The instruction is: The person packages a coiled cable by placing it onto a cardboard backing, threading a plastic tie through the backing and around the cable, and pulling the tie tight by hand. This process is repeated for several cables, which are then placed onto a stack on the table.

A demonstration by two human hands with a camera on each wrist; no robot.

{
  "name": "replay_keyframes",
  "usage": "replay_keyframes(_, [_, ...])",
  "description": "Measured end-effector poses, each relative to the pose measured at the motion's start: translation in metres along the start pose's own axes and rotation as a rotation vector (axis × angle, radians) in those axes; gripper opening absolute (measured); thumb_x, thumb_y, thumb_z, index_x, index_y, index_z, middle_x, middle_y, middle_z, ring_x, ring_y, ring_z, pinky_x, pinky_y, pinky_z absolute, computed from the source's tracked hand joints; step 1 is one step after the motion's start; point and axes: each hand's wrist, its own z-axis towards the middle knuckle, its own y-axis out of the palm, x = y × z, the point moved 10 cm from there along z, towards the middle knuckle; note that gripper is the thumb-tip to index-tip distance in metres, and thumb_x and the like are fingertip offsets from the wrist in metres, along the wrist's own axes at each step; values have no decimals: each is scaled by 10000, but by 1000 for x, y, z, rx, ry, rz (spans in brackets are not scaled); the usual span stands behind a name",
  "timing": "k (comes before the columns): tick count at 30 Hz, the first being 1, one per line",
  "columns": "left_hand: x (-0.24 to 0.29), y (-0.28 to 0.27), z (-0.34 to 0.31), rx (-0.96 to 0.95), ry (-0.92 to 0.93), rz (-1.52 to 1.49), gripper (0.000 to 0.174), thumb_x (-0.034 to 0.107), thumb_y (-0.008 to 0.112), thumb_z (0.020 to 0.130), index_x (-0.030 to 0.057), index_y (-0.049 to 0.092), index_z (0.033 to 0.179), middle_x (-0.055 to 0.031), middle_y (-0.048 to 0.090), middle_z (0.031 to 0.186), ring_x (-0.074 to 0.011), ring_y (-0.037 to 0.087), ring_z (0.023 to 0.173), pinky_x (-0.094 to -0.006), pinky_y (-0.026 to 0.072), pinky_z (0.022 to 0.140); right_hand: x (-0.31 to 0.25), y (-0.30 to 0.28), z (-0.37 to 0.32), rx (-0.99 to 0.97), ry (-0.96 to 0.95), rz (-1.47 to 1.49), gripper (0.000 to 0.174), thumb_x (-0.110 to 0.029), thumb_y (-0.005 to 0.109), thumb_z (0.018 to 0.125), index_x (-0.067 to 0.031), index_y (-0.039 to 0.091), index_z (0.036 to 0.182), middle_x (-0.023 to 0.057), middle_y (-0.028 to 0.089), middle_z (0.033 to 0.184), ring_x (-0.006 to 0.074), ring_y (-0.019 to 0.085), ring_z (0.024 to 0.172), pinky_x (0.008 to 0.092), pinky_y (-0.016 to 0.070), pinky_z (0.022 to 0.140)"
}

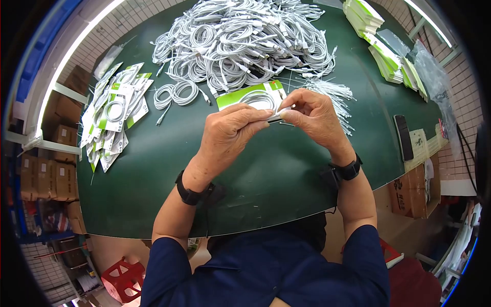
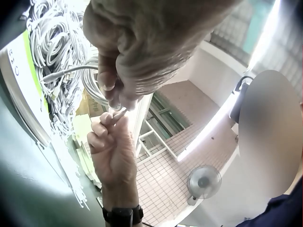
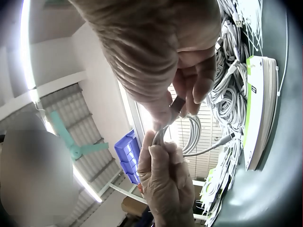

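Between my two hands is a white coiled cable [image 3: 192,137], held up over the front of the table's cable heap. My left hand [image 1: 227,130] pinches the coil between thumb and fingers. Close beside it, my right hand [image 1: 314,117] pinches the cable near one end, where a USB connector [image 3: 177,104] shows between the fingers. The cable's other end, a slim plug [image 3: 228,138], sticks out freely from the coil. Just beneath the coil in the head view lies a stack of green-and-white cards [image 1: 230,98].
A large heap of coiled cables [image 1: 240,41] covers the table's far side. White ties [image 1: 332,97] lie right of the cards. Carded cables [image 1: 115,110] pile up at left. More card stacks [image 1: 386,61] sit at far right, with a dark bar-shaped object [image 1: 403,137] nearer.
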Motion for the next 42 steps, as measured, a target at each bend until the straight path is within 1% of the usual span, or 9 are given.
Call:
replay_keyframes(7, [10,2,1,-63,20,-38,176,3,795,902,15,804,1077,-129,796,977,-212,772,865,-306,605,759,-26,3,0,5,-147,-120,394,-74,857,853,-66,722,1223,84,713,1230,114,703,938,242,569,723])
replay_keyframes(10, [11,2,0,-89,27,-44,166,18,799,901,32,807,1065,-115,793,965,-213,769,858,-312,604,756,-42,10,-2,-49,-346,-181,434,-94,867,843,-88,718,1250,81,712,1262,132,712,930,252,577,747])
replay_keyframes(14, [23,10,1,-163,89,-22,160,40,806,892,64,811,1050,-84,781,943,-210,758,848,-314,599,751,-32,27,-6,-257,-303,-145,344,-131,868,855,-79,716,1159,69,709,1278,126,698,906,274,575,729])
replay_keyframes(19, [30,19,-5,-281,190,41,268,-1,806,832,106,779,1076,-70,701,929,-269,694,829,-379,571,698,-21,29,-11,-364,-93,-224,305,-195,902,819,-50,715,1012,28,752,924,143,685,771,297,542,713])
replay_keyframes(28, [27,11,-5,-292,319,167,297,8,806,801,140,771,1065,-41,693,931,-248,686,812,-385,573,669,-59,20,-15,-162,-386,-427,267,-87,878,784,-43,718,993,85,757,913,286,740,802,361,577,696])
replay_keyframes(34, [19,5,-4,-306,386,207,312,-9,812,803,128,772,1081,-41,710,998,-242,702,832,-355,587,694,-76,30,-21,-86,-608,-606,215,-91,843,800,-71,711,968,80,734,898,289,725,838,410,573,709])
replay_keyframes(37, [17,-9,2,-234,235,65,326,-62,791,821,83,775,1112,-117,725,1145,-240,713,930,-331,576,773,-79,27,-21,-49,-628,-623,188,-69,840,800,-71,721,946,73,739,909,287,727,835,405,577,699])
replay_keyframes(40, [-25,-33,2,64,-86,-34,288,11,815,850,59,760,1129,-140,689,1207,-248,717,946,-325,609,797,-79,10,-18,69,-648,-609,201,-30,848,789,-53,725,946,86,746,921,284,735,829,389,585,700])
replay_keyframes(42, [-46,-18,0,-1,-142,59,365,64,826,861,19,715,1206,-173,668,1275,-263,701,1069,-344,591,849,-76,-3,-15,156,-647,-583,216,-2,853,785,-39,725,956,101,749,928,283,739,820,373,588,695])
